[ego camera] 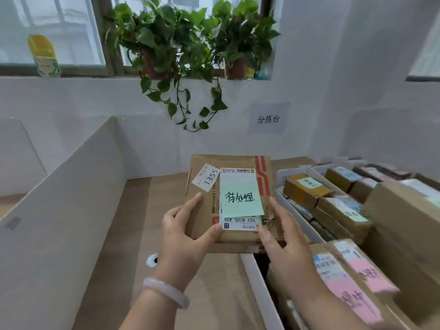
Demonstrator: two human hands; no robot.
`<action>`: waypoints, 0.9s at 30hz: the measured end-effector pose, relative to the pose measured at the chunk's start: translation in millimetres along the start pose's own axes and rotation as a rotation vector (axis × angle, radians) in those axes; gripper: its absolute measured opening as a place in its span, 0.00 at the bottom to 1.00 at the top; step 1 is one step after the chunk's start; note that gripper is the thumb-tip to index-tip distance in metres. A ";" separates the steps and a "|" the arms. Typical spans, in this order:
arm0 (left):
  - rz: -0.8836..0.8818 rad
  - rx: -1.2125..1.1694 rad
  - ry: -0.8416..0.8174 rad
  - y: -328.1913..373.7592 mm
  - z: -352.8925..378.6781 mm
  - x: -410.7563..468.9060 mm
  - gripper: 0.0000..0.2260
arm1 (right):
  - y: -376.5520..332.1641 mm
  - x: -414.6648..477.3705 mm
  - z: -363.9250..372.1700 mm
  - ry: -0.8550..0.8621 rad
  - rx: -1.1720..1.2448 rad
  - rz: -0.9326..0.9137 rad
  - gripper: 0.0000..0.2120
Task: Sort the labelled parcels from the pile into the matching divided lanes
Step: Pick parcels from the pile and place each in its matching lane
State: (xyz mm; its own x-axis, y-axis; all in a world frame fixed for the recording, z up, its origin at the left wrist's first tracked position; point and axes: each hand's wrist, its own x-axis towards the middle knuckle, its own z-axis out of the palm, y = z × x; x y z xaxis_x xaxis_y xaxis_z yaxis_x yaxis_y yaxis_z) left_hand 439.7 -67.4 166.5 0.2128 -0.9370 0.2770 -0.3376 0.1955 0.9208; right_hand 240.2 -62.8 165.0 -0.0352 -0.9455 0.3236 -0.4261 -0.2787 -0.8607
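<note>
Wood bench (214,294), white dividers (59,210), white wall (309,96) behind. Mid-sort: green-noted parcel (238,160) clasped at near corners by left hand (183,232) and right hand (283,236), over wide lane (154,198) left of boxed pile (338,210). Next, probably: match note to lane tag, lower flat. Lane tags unreadable.

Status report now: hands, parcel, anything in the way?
Left hand, right hand both grip the brown parcel with green note. Parcel over the wooden lane floor. Nothing in the way; other parcels at right.
</note>
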 end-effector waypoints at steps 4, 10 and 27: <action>0.087 0.022 -0.020 50.7 40.0 -43.8 0.29 | -1.7 -37.6 -64.6 0.068 0.066 -0.001 0.25; 0.139 -0.050 -0.059 118.0 132.5 -121.8 0.30 | 17.9 -94.4 -190.2 0.181 0.022 0.018 0.25; 0.244 -0.201 -0.649 263.4 485.7 -335.9 0.25 | 118.3 -297.1 -566.1 0.663 -0.126 0.303 0.25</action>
State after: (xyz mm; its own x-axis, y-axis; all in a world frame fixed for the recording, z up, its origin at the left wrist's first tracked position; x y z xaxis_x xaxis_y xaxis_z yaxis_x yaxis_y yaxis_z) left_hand -165.9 158.3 182.5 -0.4559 -0.8309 0.3191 -0.1178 0.4117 0.9037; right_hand -311.5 280.3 189.5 -0.6897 -0.6666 0.2827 -0.4101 0.0378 -0.9113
